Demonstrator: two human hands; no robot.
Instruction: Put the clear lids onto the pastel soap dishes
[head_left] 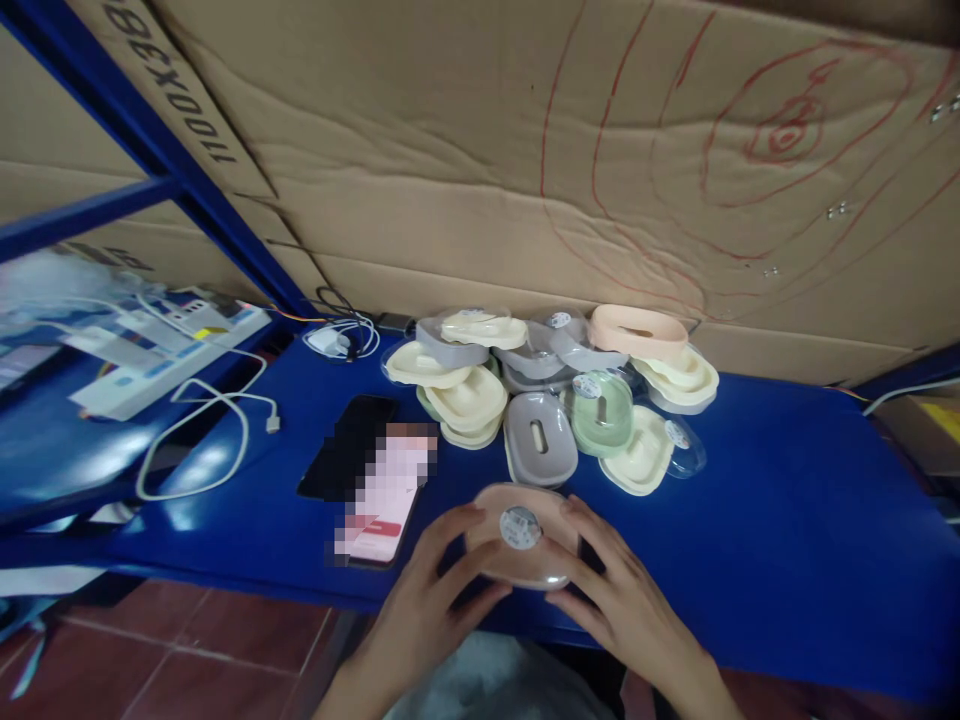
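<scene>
A pinkish-beige soap dish (487,510) with a clear cover and a round white label is held near the table's front edge. My left hand (450,575) grips its left side, fingers curled over the rim. On the opposite side, my right hand (611,575) holds it with thumb below and fingers on top. Just beyond it lies a grey slotted dish (555,440). A green dish (616,425) with a label and a cream dish (637,455) sit to its right. Cream dishes (472,400) are stacked on the left, and a peach dish (652,330) rests at the back.
Two phones, one dark (337,450) and one with a lit screen (386,505), lie left of my hands on the blue table (787,540). Farther left are a white cable (244,445) and a power strip (127,385). A cardboard wall (450,180) stands behind.
</scene>
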